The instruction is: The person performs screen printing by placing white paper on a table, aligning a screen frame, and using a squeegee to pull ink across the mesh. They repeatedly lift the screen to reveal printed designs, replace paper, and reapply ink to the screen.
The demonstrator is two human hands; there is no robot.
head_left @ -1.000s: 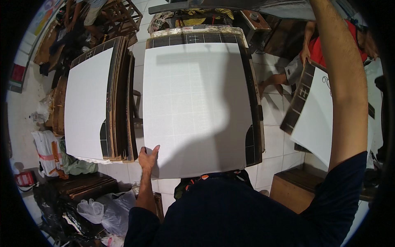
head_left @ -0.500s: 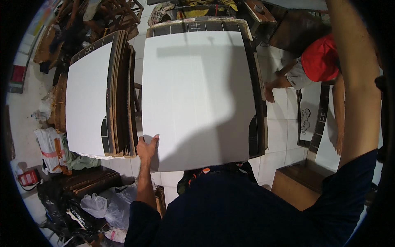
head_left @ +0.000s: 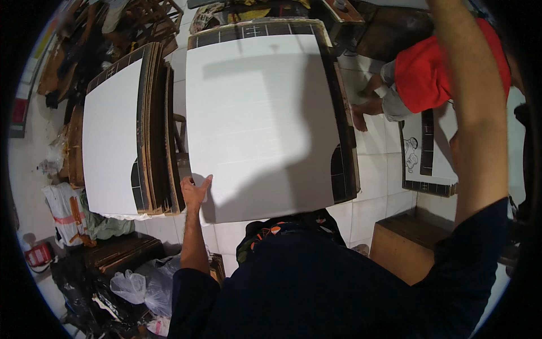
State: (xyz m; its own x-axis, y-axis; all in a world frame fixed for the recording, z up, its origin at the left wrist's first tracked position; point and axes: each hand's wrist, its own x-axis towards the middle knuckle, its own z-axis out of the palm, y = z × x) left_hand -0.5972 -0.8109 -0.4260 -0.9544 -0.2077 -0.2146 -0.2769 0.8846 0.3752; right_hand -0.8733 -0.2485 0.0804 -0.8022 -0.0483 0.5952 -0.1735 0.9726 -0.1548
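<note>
A large white sheet (head_left: pixel 243 113) lies on a dark board with white lines (head_left: pixel 254 31), and a shadow falls across its right and near parts. My left hand (head_left: pixel 195 191) is at the sheet's near left edge. Its thumb rests on top, while the fingers curl at the edge, their tips partly hidden. My right arm is raised along the right side and runs out past the upper edge, so the right hand is out of view. To the left stands a stack of brown-edged boards (head_left: pixel 153 135) topped by a white sheet (head_left: pixel 113 135).
A person in a red shirt (head_left: pixel 420 76) bends at the right, beside dark-bordered boards with a line drawing (head_left: pixel 411 155). A brown box (head_left: pixel 403 248) sits at my near right. Plastic bags (head_left: pixel 144 285) and cardboard (head_left: pixel 124 251) crowd the near left. Wooden furniture (head_left: pixel 161 14) stands far left.
The view has shifted, and the boards sit slightly higher and further left in it. My left hand stays at the sheet's edge. The person in red has bent further into view.
</note>
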